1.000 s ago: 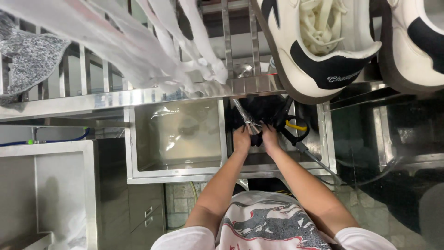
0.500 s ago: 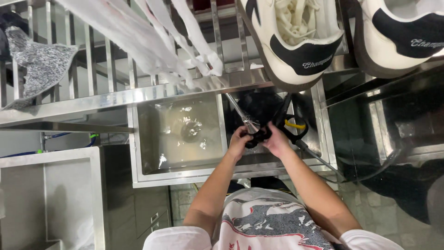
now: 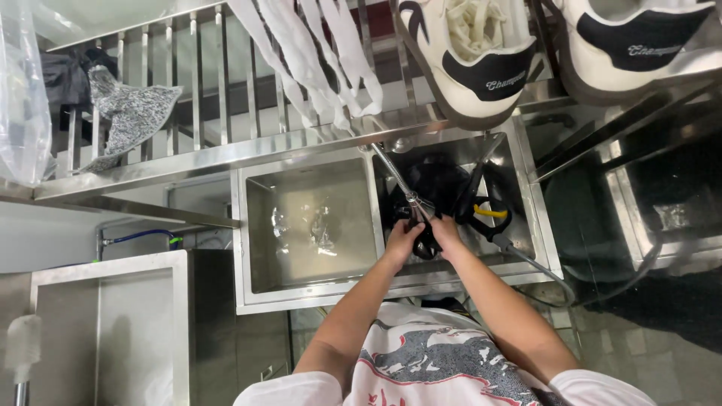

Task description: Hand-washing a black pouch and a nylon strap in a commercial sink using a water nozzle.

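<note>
Hands, left (image 3: 403,239) and right (image 3: 445,231), close their grip on a dark item (image 3: 426,242) under the tap (image 3: 398,177); wet, it could slip into the sink (image 3: 248,225) below.

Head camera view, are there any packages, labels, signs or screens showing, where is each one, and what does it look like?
Clear plastic bag: hangs at the far left edge beside the metal rack, see-through and crinkled.
Label on left white sneaker: small light lettering on a black heel panel, top centre.
Label on right white sneaker: same style, black panel, top right.
No signs or screens.
</note>
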